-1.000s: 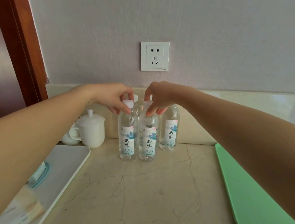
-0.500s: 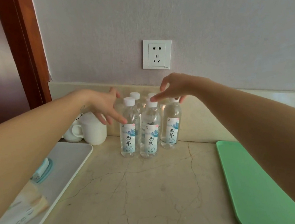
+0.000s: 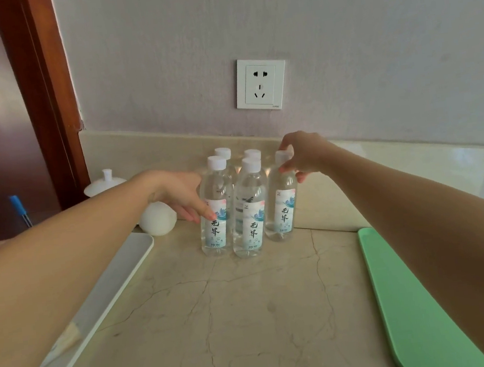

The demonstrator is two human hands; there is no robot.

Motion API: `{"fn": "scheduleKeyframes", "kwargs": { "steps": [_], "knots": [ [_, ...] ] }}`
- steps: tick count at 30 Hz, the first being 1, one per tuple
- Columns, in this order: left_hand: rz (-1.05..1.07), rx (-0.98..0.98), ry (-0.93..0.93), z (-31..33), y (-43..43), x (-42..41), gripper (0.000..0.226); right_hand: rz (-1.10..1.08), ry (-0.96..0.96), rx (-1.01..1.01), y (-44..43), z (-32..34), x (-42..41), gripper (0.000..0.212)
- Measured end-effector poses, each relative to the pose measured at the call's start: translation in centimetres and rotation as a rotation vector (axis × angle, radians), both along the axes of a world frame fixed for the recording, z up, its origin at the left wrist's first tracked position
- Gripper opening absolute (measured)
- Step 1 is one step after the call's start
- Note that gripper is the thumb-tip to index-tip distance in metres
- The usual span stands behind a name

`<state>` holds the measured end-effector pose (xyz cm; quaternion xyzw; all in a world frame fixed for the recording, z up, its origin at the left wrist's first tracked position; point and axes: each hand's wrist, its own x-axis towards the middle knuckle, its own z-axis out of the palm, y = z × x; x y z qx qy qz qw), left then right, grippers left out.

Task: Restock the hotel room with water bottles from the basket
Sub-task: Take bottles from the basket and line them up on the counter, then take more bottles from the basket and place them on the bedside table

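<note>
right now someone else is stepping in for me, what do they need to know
Left hand: open, fingers against the front-left bottle.
Right hand: pinching the neck of the right bottle.
Done: five bottles stand upright, clustered on the counter by the wall.
Left: probably straighten them and let go; basket not in view.

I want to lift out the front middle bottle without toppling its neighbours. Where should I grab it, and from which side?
Probably pinch the front middle bottle at its neck, under the white cap, from above. It stands upright, with the left bottle and right bottle close beside it and back bottles behind; only top and front are free.
</note>
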<state>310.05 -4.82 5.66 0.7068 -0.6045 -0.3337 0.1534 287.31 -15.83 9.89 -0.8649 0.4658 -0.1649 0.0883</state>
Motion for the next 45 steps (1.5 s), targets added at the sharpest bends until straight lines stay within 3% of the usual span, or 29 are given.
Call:
{"fn": "scheduleKeyframes", "kwargs": {
  "steps": [3,6,8,10,12,14,24,27,28,29,30,31,32,34,36,39,45],
  "knots": [
    [0.007,-0.005,0.022,-0.1,0.0,0.1,0.02,-0.021,-0.062,0.029,0.1,0.1,-0.2,0.056],
    [0.004,-0.007,0.025,-0.1,0.2,0.0,0.022,-0.031,-0.007,-0.151,0.5,1.2,-0.1,0.061],
    [0.014,-0.013,0.029,-0.1,0.3,-0.2,0.03,0.102,-0.094,-0.207,1.4,2.5,0.4,0.052],
    [0.021,-0.022,0.04,-0.2,0.3,-0.3,0.036,0.283,-0.149,0.019,2.6,3.4,1.1,0.041],
    [0.021,-0.03,0.053,-0.3,0.3,-0.5,0.036,0.363,0.02,0.158,3.6,3.6,1.6,0.042],
    [0.013,-0.042,0.071,-0.4,0.4,-0.6,0.033,0.368,0.112,0.112,3.7,3.0,1.8,0.042],
    [0.052,-0.073,0.13,-0.5,1.0,-1.1,0.025,0.287,0.021,-0.081,3.7,1.2,2.4,0.034],
    [0.072,-0.082,0.064,-0.4,1.2,-1.5,0.01,0.275,0.026,-0.06,3.9,1.2,2.1,0.036],
    [0.101,-0.078,0.066,-0.3,1.2,-1.6,0.032,0.276,0.021,-0.06,4.0,1.2,1.9,0.038],
    [0.122,-0.046,0.009,0.2,1.5,-1.8,0.027,0.274,0.012,-0.067,4.3,1.1,1.8,0.042],
    [0.152,-0.019,-0.052,1.1,2.2,-2.1,0.046,0.266,-0.001,-0.079,4.5,1.0,1.5,0.047],
    [0.181,0.022,-0.157,2.1,2.6,-2.1,0.084,0.255,-0.018,-0.093,4.7,0.9,1.0,0.052],
    [0.206,0.027,-0.277,3.3,3.3,-1.9,0.106,0.242,-0.043,-0.102,4.8,0.9,0.4,0.054],
    [0.275,-0.124,-0.457,6.0,4.5,-2.5,0.116,0.189,-0.111,-0.121,4.9,1.1,-1.9,0.051],
    [0.316,-0.355,-0.555,8.5,5.4,-4.9,0.1,0.105,-0.16,-0.137,5.0,1.4,-5.3,0.043],
    [0.13,-0.638,-0.574,9.7,5.3,-12.7,0.051,-0.003,-0.188,-0.081,5.5,1.3,-11.2,0.037],
    [-0.431,-0.445,-0.353,3.6,2.2,-34.4,0.021,-0.197,-0.093,0.001,8.6,-1.9,-28.4,0.021]
  ]
}}
